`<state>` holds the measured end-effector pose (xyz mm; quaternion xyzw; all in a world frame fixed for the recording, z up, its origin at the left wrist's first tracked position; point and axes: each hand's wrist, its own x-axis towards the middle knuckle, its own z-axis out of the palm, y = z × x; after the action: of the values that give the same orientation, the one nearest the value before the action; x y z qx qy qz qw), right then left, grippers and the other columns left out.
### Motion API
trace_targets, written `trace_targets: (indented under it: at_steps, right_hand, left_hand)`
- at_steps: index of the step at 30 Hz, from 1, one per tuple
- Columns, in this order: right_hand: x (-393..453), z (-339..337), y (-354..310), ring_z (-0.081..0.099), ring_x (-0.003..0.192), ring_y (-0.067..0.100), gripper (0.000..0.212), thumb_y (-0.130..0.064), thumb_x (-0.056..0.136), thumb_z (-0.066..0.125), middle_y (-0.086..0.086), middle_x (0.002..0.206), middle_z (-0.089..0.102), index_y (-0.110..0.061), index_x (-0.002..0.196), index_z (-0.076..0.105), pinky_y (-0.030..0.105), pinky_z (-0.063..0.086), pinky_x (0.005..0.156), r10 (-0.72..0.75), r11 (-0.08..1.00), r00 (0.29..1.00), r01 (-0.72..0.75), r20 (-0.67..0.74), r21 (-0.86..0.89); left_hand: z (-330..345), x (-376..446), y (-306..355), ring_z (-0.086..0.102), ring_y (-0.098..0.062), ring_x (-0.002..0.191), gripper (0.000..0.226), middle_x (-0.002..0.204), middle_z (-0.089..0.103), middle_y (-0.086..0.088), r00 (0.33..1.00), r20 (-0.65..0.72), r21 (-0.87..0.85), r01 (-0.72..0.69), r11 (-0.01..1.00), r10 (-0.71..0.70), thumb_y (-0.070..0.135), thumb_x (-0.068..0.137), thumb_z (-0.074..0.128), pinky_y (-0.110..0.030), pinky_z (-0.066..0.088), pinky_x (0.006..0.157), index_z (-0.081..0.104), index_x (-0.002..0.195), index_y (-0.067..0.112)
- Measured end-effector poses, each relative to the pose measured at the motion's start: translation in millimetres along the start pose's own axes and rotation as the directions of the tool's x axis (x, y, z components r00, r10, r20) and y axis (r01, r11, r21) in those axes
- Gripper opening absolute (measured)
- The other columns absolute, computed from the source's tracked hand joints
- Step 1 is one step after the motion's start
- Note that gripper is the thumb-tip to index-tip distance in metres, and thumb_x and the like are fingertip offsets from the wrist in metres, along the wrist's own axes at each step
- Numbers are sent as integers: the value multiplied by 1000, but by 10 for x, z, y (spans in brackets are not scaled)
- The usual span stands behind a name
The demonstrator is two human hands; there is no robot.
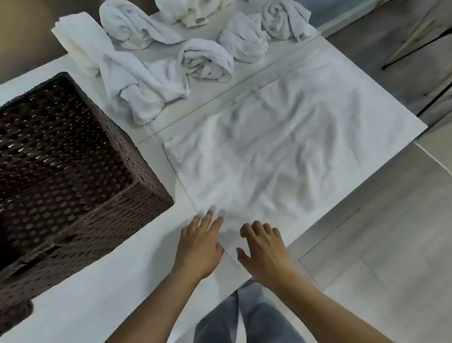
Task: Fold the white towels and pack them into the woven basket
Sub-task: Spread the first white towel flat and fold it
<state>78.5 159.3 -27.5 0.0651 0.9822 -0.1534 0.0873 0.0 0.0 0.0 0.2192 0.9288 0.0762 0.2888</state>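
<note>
A white towel (281,148) lies spread flat and wrinkled on the white table (76,323). My left hand (199,245) rests flat at the towel's near corner, its fingertips on the cloth. Beside it, my right hand (264,248) lies palm down on the near edge with fingers slightly bent, gripping nothing. The dark brown woven basket (59,173) stands to the left of the towel, and no towel shows inside it. Several crumpled and rolled white towels (206,58) lie along the far side of the table.
The table's right edge drops to a grey floor (400,278). A black tripod leg (434,85) and wooden sticks stand at the right. My grey trousers (251,332) show below the table's near edge.
</note>
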Motion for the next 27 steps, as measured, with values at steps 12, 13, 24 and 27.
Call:
trace_targets:
  at_steps: [12,13,24,27]
  right_hand:
    - [-21,505,25,53,58,24,39,-16,53,90,0,72,58,-15,83,66,35,44,55,-15,975,987,49,158,-215]
    - [-13,484,12,51,55,23,37,-12,52,89,-1,69,56,-16,80,65,34,43,55,-10,976,987,44,159,-212]
    - [66,-527,-91,52,83,22,19,-4,92,48,-1,95,60,-18,105,53,33,38,80,141,964,990,-143,27,224]
    - [72,-781,-122,46,82,19,12,-9,98,45,-3,92,53,-21,100,46,32,41,72,103,939,995,-96,-6,331]
  left_hand:
    - [502,86,-241,-12,-24,154,79,165,-24,10,991,134,-2,17,1000,-16,35,101,47,-41,8,124,-7,159,37]
    - [482,95,-241,-9,-24,155,77,166,-19,9,992,129,-30,16,999,-12,35,101,48,-41,10,124,-1,160,36]
    - [-191,459,24,65,-30,102,39,112,69,-8,821,375,-917,398,-40,-431,42,96,62,-44,58,85,65,117,10]
    - [-550,667,106,69,-30,91,34,96,73,-11,817,434,-893,333,-303,-380,46,93,64,-43,60,80,68,99,12]
